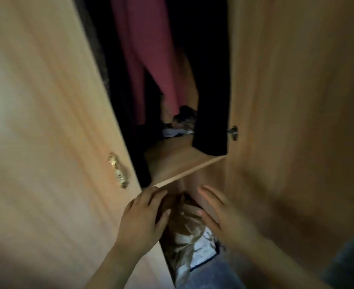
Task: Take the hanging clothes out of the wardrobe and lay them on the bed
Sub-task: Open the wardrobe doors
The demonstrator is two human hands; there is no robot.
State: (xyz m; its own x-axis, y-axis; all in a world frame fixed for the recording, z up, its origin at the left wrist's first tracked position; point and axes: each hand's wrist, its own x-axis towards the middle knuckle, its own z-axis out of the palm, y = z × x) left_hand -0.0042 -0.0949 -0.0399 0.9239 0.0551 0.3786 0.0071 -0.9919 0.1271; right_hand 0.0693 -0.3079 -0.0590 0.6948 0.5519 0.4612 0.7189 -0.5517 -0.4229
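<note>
Down at the gap between the wardrobe's pale wooden left door (46, 122) and its matching right door (297, 101), both hands are busy. The left hand (140, 217) lays loose fingers on the left door's edge. The right hand (215, 211) spreads flat and open by the right door's edge, and neither grips anything. I'd say they're parting the doors to widen the way in. Up inside hang the targets, a long maroon garment (149, 59) and a black garment (211, 105), both untouched above the wooden shelf (182, 163). Crumpled beige-and-white fabric (190, 236) lies under that shelf. No bed in view, so the task looks barely begun.
</note>
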